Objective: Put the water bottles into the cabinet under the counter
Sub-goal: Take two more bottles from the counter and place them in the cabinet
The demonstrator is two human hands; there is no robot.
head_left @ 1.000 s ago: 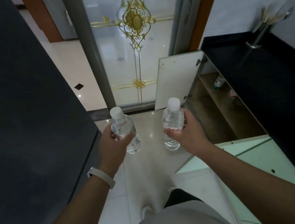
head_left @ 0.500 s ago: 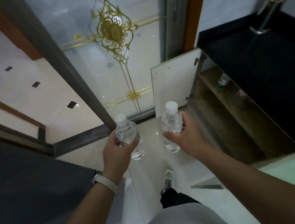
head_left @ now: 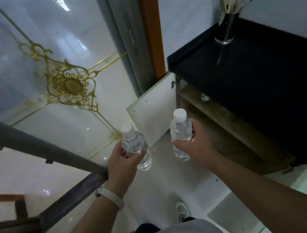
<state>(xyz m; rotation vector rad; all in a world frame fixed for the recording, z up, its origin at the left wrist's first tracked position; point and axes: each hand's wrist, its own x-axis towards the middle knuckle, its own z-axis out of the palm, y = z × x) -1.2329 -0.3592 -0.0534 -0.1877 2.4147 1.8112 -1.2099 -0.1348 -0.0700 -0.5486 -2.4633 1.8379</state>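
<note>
Head view: each hand (head_left: 122,161) (head_left: 198,149) grips a bottle (head_left: 135,145) (head_left: 180,132) beside black counter (head_left: 256,74), open cabinet (head_left: 229,128).

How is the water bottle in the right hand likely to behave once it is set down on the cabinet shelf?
The water bottle in the right hand looks full and clear, so it is probably fairly heavy for its size. Its thin plastic wall may give a little under the grip. It is tall and narrow, so it could tip on the rough wooden shelf and, being round, then roll.

Green-capped bottle (head_left: 205,98) on cabinet shelf (head_left: 230,117)
</note>
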